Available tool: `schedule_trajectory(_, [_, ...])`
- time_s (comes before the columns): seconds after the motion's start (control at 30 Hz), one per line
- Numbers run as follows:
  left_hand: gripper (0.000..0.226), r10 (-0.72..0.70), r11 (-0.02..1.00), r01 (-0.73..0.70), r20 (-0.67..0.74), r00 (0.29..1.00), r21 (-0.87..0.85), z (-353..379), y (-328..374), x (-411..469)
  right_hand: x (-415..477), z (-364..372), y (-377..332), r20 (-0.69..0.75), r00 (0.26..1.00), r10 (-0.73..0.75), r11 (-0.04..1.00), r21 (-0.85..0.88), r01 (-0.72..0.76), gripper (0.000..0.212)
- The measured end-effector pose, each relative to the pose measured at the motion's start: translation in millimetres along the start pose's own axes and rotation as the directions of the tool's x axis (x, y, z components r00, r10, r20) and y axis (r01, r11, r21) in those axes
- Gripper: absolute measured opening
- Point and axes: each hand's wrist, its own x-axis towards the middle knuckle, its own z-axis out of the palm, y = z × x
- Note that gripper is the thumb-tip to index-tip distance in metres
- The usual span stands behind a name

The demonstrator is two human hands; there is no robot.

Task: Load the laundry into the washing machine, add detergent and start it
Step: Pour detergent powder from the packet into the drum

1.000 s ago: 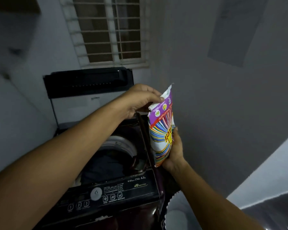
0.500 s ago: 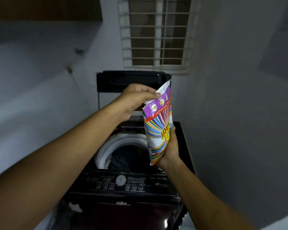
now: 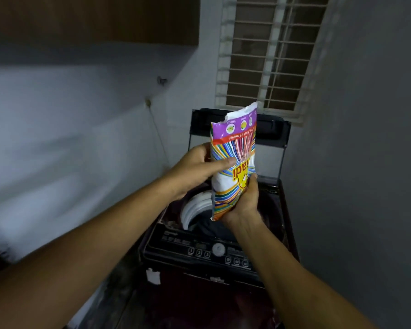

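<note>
A colourful striped detergent packet with a torn-open top is held upright above the top-loading washing machine. My right hand grips the packet's lower end from below. My left hand holds its left side at mid-height, thumb across the front. The machine's dark lid stands raised behind the packet. Inside the white-rimmed drum, dark laundry shows below my hands.
The control panel with a round dial and buttons faces me at the front. A barred window is behind the machine. Walls close in on the left and right, and a brown cabinet hangs upper left.
My left hand has come down from the packet's torn top to its middle. The view has swung so the machine now sits centre-right.
</note>
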Motion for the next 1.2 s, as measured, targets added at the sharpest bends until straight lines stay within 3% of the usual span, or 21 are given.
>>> schedule_trajectory(0.17, [0.027, 0.008, 0.998, -0.030, -0.346, 0.938, -0.057, -41.3, -35.1, -41.8, -25.3, 28.9, 61.3, 0.052, 0.996, 0.076, 0.996, -0.042, -0.074, 0.071])
schedule_trajectory(0.27, [0.023, -0.038, 0.990, -0.032, -0.477, 0.878, -0.138, -69.9, -46.8, -65.1, -34.2, 34.5, 91.7, 0.016, 0.981, 0.192, 0.964, -0.193, -0.185, 0.070])
schedule_trajectory(0.33, [0.022, -0.083, 0.987, -0.004, -0.526, 0.846, -0.163, -90.7, -55.5, -80.5, -40.3, 40.4, 106.3, -0.060, 0.958, 0.280, 0.865, -0.417, -0.279, 0.066])
schedule_trajectory(0.4, [0.024, -0.128, 0.985, 0.037, -0.567, 0.814, -0.169, -110.2, -65.3, -94.3, -34.9, 37.3, 118.0, -0.183, 0.942, 0.282, 0.710, -0.621, -0.333, 0.062])
schedule_trajectory(0.47, [0.027, -0.164, 0.982, 0.069, -0.615, 0.771, -0.175, -128.7, -75.7, -108.0, -27.9, 35.5, 128.4, -0.212, 0.933, 0.292, 0.546, -0.763, -0.344, 0.067])
schedule_trajectory(0.53, [0.030, -0.189, 0.978, 0.076, -0.655, 0.731, -0.197, -145.1, -85.2, -121.8, -22.3, 38.7, 140.5, -0.156, 0.927, 0.340, 0.464, -0.830, -0.310, 0.076])
schedule_trajectory(0.63, [0.030, -0.213, 0.973, 0.089, -0.688, 0.694, -0.211, -163.6, -94.7, -141.6, 9.5, 30.0, 163.5, 0.003, 0.946, 0.324, 0.425, -0.894, -0.143, 0.089])
schedule_trajectory(0.77, [0.029, -0.244, 0.969, 0.139, -0.700, 0.671, -0.204, -184.8, -105.0, -167.7, 30.0, 39.9, 186.4, 0.199, 0.855, 0.479, 0.321, -0.946, 0.040, 0.043])
schedule_trajectory(0.87, [0.031, -0.260, 0.965, 0.121, -0.765, 0.589, -0.235, -195.3, -116.9, -187.0, 45.8, 45.1, 209.8, 0.294, 0.747, 0.596, 0.290, -0.946, 0.141, 0.030])
schedule_trajectory(1.03, [0.032, -0.328, 0.943, 0.118, -0.811, 0.484, -0.310, -209.1, -147.9, -233.5, 49.8, 57.2, 264.9, 0.249, 0.631, 0.735, 0.223, -0.967, 0.122, 0.019])
schedule_trajectory(1.2, [0.034, -0.422, 0.907, 0.135, -0.842, 0.336, -0.400, -227.3, -200.6, -281.0, 39.0, 33.0, 343.2, 0.153, 0.644, 0.749, 0.168, -0.985, 0.039, 0.019])
